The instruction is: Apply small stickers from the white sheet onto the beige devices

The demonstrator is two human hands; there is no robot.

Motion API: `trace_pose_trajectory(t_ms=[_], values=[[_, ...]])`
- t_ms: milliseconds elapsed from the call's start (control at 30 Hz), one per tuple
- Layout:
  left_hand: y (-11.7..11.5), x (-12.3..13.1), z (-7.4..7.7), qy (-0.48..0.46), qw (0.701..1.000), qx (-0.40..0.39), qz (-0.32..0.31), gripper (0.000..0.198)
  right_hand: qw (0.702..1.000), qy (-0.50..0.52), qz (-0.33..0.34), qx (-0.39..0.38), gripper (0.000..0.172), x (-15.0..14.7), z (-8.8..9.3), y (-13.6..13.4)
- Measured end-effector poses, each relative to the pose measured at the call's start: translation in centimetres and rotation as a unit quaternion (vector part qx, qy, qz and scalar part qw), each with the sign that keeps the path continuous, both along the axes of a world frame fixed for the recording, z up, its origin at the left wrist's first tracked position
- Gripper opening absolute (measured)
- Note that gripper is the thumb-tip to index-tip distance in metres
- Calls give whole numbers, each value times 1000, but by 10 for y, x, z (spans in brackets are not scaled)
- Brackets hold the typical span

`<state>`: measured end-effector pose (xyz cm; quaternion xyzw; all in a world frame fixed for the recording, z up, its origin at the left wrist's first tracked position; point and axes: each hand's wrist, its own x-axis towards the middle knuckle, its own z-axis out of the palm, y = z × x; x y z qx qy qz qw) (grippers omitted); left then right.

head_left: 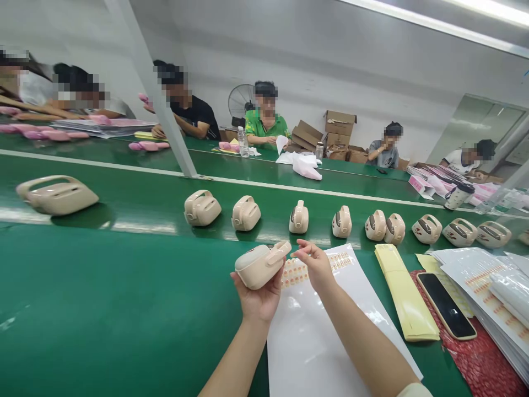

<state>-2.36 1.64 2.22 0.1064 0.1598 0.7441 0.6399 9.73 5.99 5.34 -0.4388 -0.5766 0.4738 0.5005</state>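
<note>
A beige device with a loop handle (258, 267), its kind unclear, rests in my left hand (260, 298), whose fingers curl round it from below. The handle points right, toward my right hand (316, 264). Just beside that handle my right hand has its thumb and fingers drawn together. Anything small between the fingertips is too little to make out. Beneath both hands lies a white sheet (306, 342) with rows of small orange stickers (295, 273) along its far end; my right forearm covers part of it.
Several matching beige devices (246, 214) stand in a row on the green belt (136, 204) beyond. To the right lie yellow paper strips (405, 292), a phone (446, 306) and stacked sticker sheets (487, 292). Several co-workers sit across the line, near a slanted post (157, 94).
</note>
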Motion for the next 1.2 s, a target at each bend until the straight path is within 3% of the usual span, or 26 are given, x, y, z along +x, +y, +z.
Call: trace_pose_trajectory(t_ms=[100,267,467,900,967,1067,1200], values=[[-2,6,0,-8,1000,-3,0,66,995,101,-20,-11,21,-13,9,-20],[-5,13,-2,-15,1000,-9,-15,57,996,42,-80,-5,14,-19,13,-30],[-7,16,-2,-22,1000,-5,-20,47,997,1,-73,30,13,-13,15,-30],[-6,18,1,-67,997,14,-47,52,984,-110,-76,119,11,-9,14,-28],[-4,15,-3,-84,994,35,-56,54,979,-134,-88,122,12,-8,11,-23],[0,6,-13,-106,989,82,-68,62,979,-177,-85,56,40,-2,4,-4],[6,-6,-25,-134,976,129,-118,74,970,-239,-51,-1,25,7,-13,27]])
